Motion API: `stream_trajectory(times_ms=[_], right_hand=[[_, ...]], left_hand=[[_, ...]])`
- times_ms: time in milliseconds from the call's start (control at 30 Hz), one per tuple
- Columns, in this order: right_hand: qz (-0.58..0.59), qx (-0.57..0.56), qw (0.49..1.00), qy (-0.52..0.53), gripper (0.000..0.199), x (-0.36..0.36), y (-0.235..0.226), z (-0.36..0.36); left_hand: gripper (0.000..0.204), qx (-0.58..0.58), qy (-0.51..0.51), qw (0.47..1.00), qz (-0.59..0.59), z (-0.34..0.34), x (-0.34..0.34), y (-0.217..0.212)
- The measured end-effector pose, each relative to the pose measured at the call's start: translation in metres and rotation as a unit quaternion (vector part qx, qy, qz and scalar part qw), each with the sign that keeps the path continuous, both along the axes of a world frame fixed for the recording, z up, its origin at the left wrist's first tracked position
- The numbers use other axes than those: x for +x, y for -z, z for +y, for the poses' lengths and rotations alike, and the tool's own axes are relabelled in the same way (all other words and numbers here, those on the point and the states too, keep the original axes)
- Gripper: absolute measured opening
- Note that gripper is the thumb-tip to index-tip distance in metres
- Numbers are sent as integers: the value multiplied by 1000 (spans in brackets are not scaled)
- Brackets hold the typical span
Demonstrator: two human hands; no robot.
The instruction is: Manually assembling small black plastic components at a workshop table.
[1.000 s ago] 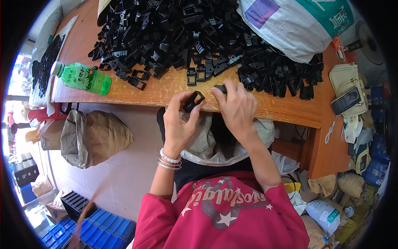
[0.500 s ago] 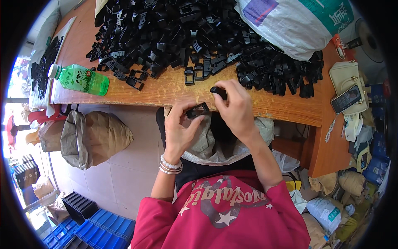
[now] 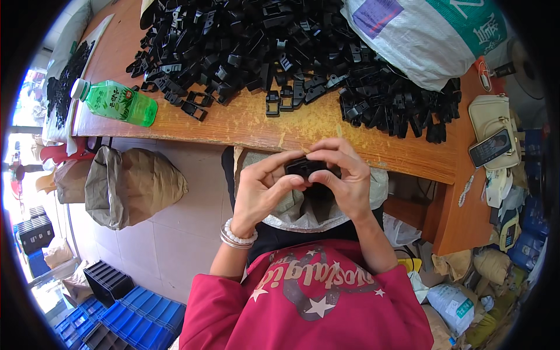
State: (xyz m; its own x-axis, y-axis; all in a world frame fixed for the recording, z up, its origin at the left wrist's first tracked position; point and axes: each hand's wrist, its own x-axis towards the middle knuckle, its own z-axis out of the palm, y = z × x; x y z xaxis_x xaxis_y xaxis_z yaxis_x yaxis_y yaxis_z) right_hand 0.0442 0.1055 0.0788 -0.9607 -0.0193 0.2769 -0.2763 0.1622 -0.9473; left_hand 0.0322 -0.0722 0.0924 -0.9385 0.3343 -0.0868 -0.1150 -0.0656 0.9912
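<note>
Lying at the far left of the wooden surface [image 3: 326, 125], a green bottle [image 3: 116, 102] could roll off its edge. Further right, the left hand [image 3: 262, 195] and right hand [image 3: 344, 178] pinch one black buckle part [image 3: 304, 167] between fingertips, below the surface edge. That shallow grip risks dropping it into the open sack [image 3: 303, 213] beneath.

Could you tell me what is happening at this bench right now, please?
A person in a red top holds a small black plastic part between both hands, left hand and right hand, fingertips pressed on it, just below the edge of the wooden table. A big heap of black plastic buckle parts covers the table, with a green bottle lying at the left and a white woven sack at the right.
</note>
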Motion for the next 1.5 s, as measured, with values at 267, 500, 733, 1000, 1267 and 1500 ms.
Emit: stream_trajectory(times_ms=[267,500,733,1000,1267,1500], right_hand=[[-21,-5,1000,15,26,5,-4,-4],[-3,174,984,48,20,-46,-2,6],[91,491,850,167,14,-68,9,-13],[130,325,930,110,16,-52,22,-8],[-110,-222,969,11,29,-14,-3,-12],[-14,-123,987,99,23,-10,4,-14]], left_hand=[[29,-104,-101,962,230,13,6,6],[13,-266,-160,908,282,-2,-69,27],[26,-432,-104,857,262,-9,-85,30],[32,93,-107,988,-59,-10,-57,19],[38,110,-38,993,-36,0,-35,29],[40,127,18,990,-65,8,-28,13]])
